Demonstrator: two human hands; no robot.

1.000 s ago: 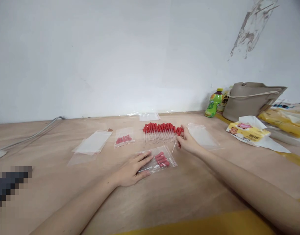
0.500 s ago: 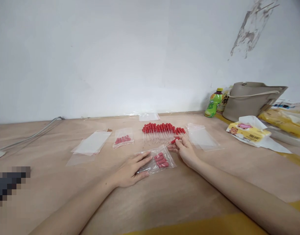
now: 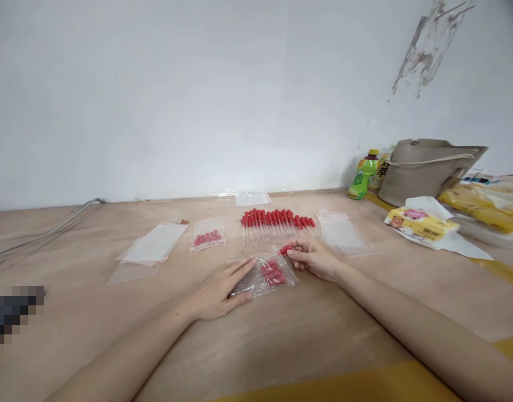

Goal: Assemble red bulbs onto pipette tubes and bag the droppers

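My left hand (image 3: 221,287) lies on a clear plastic bag (image 3: 256,286), fingers spread, on its left side. Inside the bag are several red rubber bulbs (image 3: 275,277) of droppers. With thumb and fingers pinched, my right hand (image 3: 310,258) holds a dropper by its red bulb (image 3: 285,249) at the bag's upper right edge. The dropper's clear tube is hard to make out and seems to lie within or over the bag. Just behind is a row of several droppers (image 3: 267,218) with red bulbs facing the wall and thin clear tubes toward me.
A smaller bag with red bulbs (image 3: 208,234) lies left of the row. Flat clear bags (image 3: 156,244) lie farther left, more bags (image 3: 344,231) to the right, another (image 3: 253,199) by the wall. At the right stand a green bottle (image 3: 363,176), a grey bag (image 3: 419,173) and a tissue pack (image 3: 424,224).
My right hand has moved left and slightly nearer me, bringing the dropper to the bag's edge. My left hand stays on the bag. The view has shifted slightly.
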